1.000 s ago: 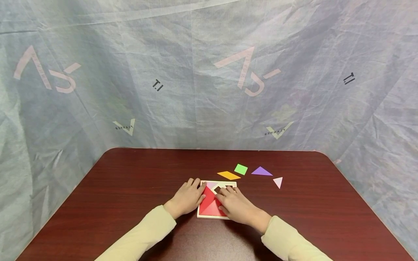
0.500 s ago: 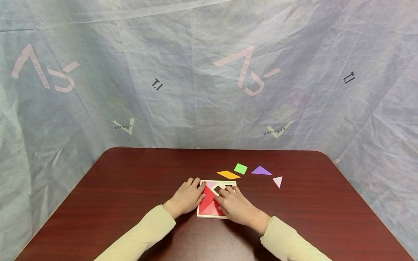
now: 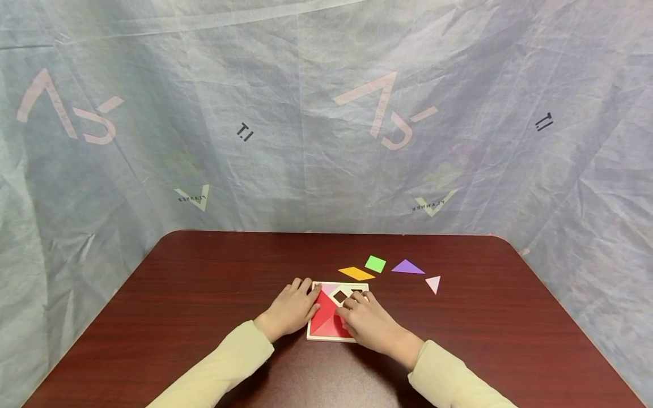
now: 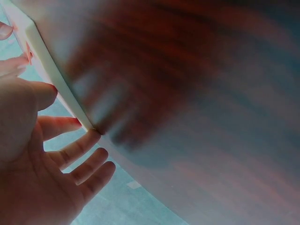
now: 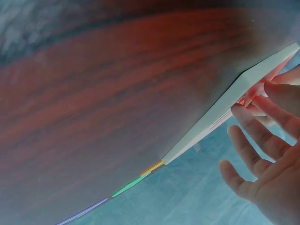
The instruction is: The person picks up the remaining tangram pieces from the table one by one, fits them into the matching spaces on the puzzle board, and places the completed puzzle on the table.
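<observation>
A square tangram tray (image 3: 331, 339) with a pale rim lies on the table. Two red triangles (image 3: 323, 313) and a small pink piece (image 3: 329, 289) are in it; dark openings show at its upper right. My left hand (image 3: 288, 309) rests at the tray's left side, fingers spread, with fingertips along the rim (image 4: 56, 75) in the left wrist view. The right hand (image 3: 371, 322) lies over the tray's right part. Its thumb and forefinger touch the lower red triangle, and the palm hides that corner. In the right wrist view its outer fingers (image 5: 241, 145) stand apart from the tray.
Beyond the tray lie an orange parallelogram (image 3: 356, 273), a green square (image 3: 375, 264), a purple triangle (image 3: 407, 267) and a small pale pink triangle (image 3: 433, 284). A dark red wooden table (image 3: 204, 283) carries everything. Grey printed cloth (image 3: 306, 141) hangs behind it.
The lower red triangle's shade has deepened to nearly match the other one. The right fingers have shifted slightly; the left hand stays in place.
</observation>
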`<state>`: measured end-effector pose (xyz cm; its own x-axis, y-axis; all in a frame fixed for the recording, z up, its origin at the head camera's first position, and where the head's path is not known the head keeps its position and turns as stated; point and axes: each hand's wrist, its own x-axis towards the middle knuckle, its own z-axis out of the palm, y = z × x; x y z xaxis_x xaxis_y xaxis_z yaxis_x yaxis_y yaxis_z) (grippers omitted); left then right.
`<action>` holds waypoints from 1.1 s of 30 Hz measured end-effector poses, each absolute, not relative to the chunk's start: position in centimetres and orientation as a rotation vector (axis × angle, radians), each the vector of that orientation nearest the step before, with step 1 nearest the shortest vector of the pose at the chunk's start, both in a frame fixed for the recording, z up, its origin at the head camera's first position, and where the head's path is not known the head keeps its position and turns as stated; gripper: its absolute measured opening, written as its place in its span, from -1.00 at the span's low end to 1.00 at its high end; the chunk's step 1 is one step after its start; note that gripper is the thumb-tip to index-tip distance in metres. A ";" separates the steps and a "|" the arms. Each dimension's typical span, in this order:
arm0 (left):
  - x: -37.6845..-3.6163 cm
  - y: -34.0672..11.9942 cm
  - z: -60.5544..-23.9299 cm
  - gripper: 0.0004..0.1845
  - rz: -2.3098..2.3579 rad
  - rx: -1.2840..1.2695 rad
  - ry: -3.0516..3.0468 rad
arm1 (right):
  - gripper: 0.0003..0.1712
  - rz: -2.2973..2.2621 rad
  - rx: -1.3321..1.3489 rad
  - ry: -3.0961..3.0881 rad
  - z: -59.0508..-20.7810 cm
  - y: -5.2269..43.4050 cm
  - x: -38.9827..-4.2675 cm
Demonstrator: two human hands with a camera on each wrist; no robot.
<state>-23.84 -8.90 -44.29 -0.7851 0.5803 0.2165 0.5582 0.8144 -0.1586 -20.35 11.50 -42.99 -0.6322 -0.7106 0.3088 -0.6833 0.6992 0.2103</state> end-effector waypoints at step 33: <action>-23.8 -8.9 -44.1 -0.56 0.131 -0.862 -2.747 | -0.73 -0.086 1.171 -2.574 -43.3 12.5 -19.9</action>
